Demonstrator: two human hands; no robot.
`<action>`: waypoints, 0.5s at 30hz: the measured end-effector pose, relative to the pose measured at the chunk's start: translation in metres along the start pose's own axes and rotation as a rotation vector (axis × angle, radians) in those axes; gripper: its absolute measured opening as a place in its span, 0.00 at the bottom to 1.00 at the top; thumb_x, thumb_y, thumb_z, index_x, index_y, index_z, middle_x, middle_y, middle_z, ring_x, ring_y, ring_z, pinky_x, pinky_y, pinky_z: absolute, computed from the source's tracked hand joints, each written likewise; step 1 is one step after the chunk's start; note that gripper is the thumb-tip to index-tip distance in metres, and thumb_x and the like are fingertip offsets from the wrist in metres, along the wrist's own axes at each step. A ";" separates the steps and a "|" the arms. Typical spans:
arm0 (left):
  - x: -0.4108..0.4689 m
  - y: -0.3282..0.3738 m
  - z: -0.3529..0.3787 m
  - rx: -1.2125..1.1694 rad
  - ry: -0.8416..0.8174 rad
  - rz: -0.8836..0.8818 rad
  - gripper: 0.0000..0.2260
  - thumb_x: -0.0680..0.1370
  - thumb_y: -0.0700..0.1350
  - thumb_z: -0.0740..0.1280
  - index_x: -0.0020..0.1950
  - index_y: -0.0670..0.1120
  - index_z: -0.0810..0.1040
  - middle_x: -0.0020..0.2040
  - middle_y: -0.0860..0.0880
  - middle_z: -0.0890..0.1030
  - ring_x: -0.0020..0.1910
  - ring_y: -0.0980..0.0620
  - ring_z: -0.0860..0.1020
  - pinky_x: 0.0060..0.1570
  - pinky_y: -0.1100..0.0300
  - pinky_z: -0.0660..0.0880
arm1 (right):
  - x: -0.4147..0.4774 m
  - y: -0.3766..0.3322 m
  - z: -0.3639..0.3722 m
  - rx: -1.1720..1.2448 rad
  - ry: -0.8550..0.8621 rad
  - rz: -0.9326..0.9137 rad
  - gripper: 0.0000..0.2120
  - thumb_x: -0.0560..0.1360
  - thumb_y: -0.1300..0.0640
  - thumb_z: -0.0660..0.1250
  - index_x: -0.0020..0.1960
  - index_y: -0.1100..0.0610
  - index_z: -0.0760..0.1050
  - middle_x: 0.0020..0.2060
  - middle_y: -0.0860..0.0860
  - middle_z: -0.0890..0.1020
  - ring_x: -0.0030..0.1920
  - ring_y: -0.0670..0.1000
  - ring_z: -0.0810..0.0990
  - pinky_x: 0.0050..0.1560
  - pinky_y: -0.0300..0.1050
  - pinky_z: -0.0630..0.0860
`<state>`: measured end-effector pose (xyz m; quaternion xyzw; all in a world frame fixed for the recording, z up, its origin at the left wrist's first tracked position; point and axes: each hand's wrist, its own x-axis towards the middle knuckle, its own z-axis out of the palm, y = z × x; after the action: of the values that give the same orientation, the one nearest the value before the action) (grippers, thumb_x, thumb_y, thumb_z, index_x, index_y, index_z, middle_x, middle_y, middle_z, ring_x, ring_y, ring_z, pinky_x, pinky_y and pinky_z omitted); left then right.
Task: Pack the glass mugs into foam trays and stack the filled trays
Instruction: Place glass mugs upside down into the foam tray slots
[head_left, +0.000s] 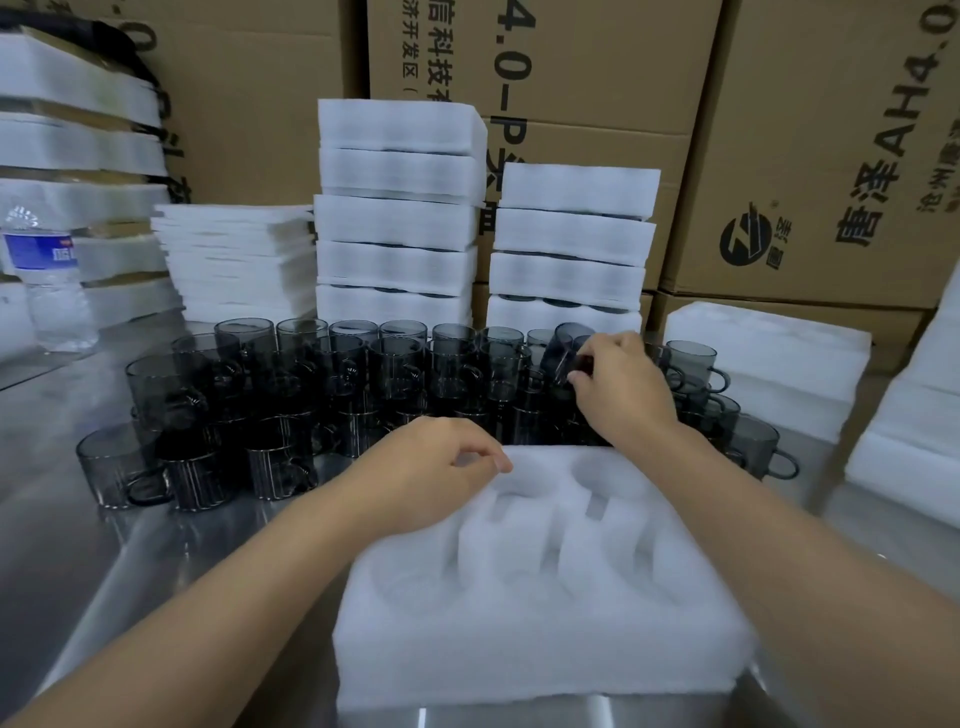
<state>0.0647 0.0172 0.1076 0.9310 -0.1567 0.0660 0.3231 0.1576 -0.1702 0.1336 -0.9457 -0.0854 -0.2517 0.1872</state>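
I am watching the right hand (618, 384) gripping a smoky glass mug (569, 348) at the far right of the crowd of mugs (311, 389). Its fingers are curling round the mug's side, and the mug is tilting away from upright, above its neighbours. The left hand (436, 462) is hanging with loosely curled fingers and gripping nothing, its fingertips lying at the far left corner of the foam tray (519, 649). The two hands are working well apart, the right one farther from me.

The tray is sitting on the metal table (78, 545) right in front of me, between the forearms, and its four round pockets are showing bare white foam. The mugs are standing just beyond its far edge, packed in rows, some stacked on others, and spreading left and right across the table.

Behind the mugs, two stacks of filled trays (395, 223) are standing side by side, the left one taller, with dark glass showing between the layers. A pile of flat foam sheets (234, 249) is lying to their left, and a water bottle (47, 280) is standing at the table's far left. More foam blocks (763, 364) are sitting at the right. Cardboard boxes (805, 130) are filling the background.
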 end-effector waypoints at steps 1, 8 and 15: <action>-0.001 0.000 0.000 0.007 0.003 0.005 0.10 0.79 0.48 0.63 0.45 0.62 0.81 0.56 0.60 0.79 0.57 0.59 0.76 0.61 0.53 0.72 | -0.002 -0.002 -0.005 0.068 0.052 0.000 0.12 0.79 0.55 0.62 0.60 0.58 0.71 0.62 0.56 0.68 0.49 0.55 0.73 0.45 0.44 0.69; -0.001 0.004 0.000 0.114 0.109 0.111 0.11 0.79 0.46 0.64 0.58 0.52 0.81 0.58 0.59 0.78 0.59 0.60 0.74 0.62 0.62 0.68 | -0.031 -0.025 -0.028 0.498 0.126 -0.136 0.02 0.75 0.53 0.67 0.45 0.50 0.74 0.51 0.46 0.72 0.44 0.37 0.71 0.41 0.29 0.64; -0.004 0.011 -0.004 -0.181 0.256 -0.009 0.09 0.76 0.39 0.66 0.51 0.48 0.84 0.45 0.48 0.85 0.43 0.52 0.80 0.45 0.60 0.76 | -0.062 -0.029 -0.022 0.662 0.003 -0.432 0.14 0.68 0.61 0.74 0.48 0.53 0.71 0.53 0.46 0.71 0.53 0.41 0.72 0.52 0.32 0.71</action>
<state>0.0574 0.0127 0.1161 0.8827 -0.1153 0.1684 0.4234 0.0869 -0.1569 0.1284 -0.7941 -0.3588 -0.2454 0.4248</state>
